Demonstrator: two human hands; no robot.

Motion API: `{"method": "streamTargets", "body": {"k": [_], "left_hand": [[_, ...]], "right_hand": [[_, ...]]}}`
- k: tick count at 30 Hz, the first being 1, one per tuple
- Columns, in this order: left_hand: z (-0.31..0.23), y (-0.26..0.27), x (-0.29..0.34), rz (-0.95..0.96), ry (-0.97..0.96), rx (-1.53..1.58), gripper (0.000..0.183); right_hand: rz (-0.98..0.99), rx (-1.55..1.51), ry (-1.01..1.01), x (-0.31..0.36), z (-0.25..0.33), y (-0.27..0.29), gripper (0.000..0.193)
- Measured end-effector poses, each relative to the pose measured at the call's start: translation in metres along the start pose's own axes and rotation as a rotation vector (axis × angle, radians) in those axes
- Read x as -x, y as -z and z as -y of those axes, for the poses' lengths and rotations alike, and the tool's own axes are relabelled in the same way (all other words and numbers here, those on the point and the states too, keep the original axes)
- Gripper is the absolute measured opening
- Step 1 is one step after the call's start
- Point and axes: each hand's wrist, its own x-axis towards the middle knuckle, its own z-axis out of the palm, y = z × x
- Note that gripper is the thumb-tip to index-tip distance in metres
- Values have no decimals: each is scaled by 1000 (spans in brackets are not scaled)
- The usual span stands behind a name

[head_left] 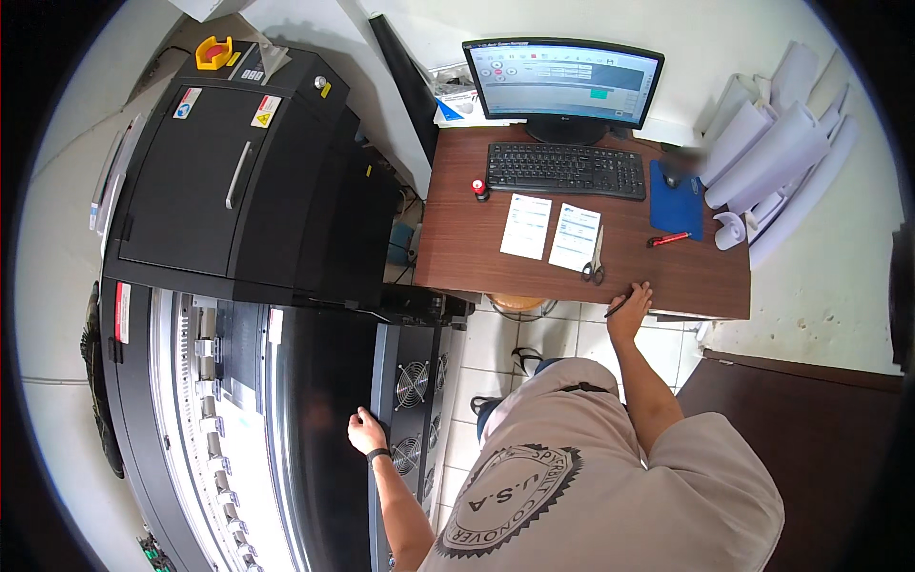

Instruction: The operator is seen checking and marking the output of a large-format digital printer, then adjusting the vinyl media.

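Observation:
My left hand point(366, 432), with a dark band at the wrist, is over the front edge of a large black printer point(329, 410). Its fingers are curled in and the thumb sticks up; whatever they may grip is hidden. At the front edge of the brown desk point(457, 248), my right hand point(633, 309) is closed around a dark slim object point(618, 306), pen-like in shape. Just beyond that hand lie scissors point(593, 274) with dark handles, overlapping one of two printed paper slips point(575, 236). The other slip point(526, 226) lies to the left.
A monitor point(564, 81) and black keyboard point(566, 170) stand at the back. A red-capped stamp point(479, 191), a red cutter point(669, 239) and a blue mouse pad point(677, 205) are on the desk. Paper rolls point(777, 153) lean at right; a stool point(516, 302) sits underneath.

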Motion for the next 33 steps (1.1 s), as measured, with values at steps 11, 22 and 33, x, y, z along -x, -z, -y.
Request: {"method": "streamTargets", "body": {"k": [11, 22, 33], "left_hand": [[-9, 6, 5, -42, -11, 38, 48], [-3, 6, -1, 89, 30, -31, 49], [0, 4, -1, 52, 5, -20, 48]], "right_hand": [[18, -8, 29, 0, 1, 6, 45], [28, -22, 36, 0, 0, 9, 47], [55, -24, 21, 0, 0, 13, 46]]}}
